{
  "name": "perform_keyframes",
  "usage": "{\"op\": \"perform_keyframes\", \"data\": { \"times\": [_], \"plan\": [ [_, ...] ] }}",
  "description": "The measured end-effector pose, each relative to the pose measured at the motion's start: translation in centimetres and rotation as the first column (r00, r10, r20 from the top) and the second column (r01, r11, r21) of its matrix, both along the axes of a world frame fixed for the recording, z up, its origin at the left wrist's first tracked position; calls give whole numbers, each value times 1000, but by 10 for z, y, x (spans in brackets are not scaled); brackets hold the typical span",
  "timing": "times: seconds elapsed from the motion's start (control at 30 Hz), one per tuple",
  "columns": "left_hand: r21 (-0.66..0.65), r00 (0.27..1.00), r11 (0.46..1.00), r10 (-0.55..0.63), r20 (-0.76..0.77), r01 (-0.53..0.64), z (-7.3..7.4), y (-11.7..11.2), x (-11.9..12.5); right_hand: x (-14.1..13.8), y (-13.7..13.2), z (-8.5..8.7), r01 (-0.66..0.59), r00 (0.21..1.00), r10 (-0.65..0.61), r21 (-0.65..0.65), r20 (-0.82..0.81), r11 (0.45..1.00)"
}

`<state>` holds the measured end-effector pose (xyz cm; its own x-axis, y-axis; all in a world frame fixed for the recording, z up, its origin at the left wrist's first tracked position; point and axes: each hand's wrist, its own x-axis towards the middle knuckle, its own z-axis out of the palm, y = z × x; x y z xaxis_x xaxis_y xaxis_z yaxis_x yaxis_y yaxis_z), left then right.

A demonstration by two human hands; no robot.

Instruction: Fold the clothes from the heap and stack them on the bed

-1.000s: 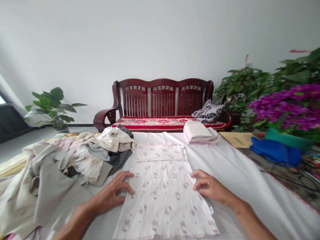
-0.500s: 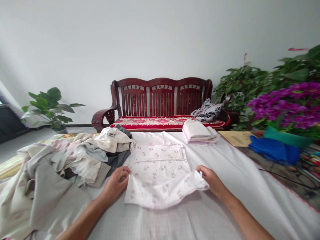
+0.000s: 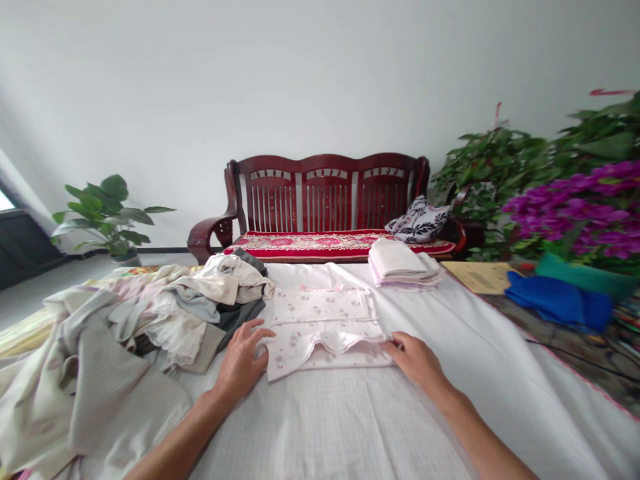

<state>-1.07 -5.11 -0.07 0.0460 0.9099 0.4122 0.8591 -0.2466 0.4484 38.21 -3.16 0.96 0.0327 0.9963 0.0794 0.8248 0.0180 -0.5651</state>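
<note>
A white garment with a small grey print (image 3: pixel 320 308) lies partly folded on the white cloth in front of me. Its near part is turned back over itself, with a wavy loose edge across the middle and its near left corner still spread toward me. At its left edge is my left hand (image 3: pixel 244 360), thumb and fingers apart around the corner, not visibly gripping. My right hand (image 3: pixel 416 360) pinches the garment's right edge between thumb and fingers, low over the cloth.
Left of the garment is a heap of rumpled clothes (image 3: pixel 185 300). A folded stack of pale cloths (image 3: pixel 403 263) stands behind to the right. Farther right are a blue cloth (image 3: pixel 557 301), dark cables and purple flowers (image 3: pixel 575 210). A wooden bench (image 3: pixel 325 193) stands beyond.
The garment's near edge has moved away from me, folded back over its middle. My right hand moved slightly with it; my left hand's fingers have spread.
</note>
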Motion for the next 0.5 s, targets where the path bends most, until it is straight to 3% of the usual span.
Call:
{"op": "perform_keyframes", "data": {
  "times": [0.07, 0.23, 0.33, 0.5],
  "plan": [
    [-14, 999, 999, -43, 18, 43, 1, 4, 2, -2, 5, 2, 74, 997, -73, -19, 39, 997],
    [-180, 993, 977, 102, -61, -111, 8, 9, -1, -3, 10, 11, 178, 980, -164, -119, 116, 977],
    [-177, 992, 980, 76, -96, -92, 10, 6, -5, 0, 6, 10, 138, 988, -129, -130, 80, 982],
    [-233, 996, 969, 76, -38, -82, 7, -1, -9, 11, 3, -9, 29, 987, -33, -28, -155, 999]
  ]
}}
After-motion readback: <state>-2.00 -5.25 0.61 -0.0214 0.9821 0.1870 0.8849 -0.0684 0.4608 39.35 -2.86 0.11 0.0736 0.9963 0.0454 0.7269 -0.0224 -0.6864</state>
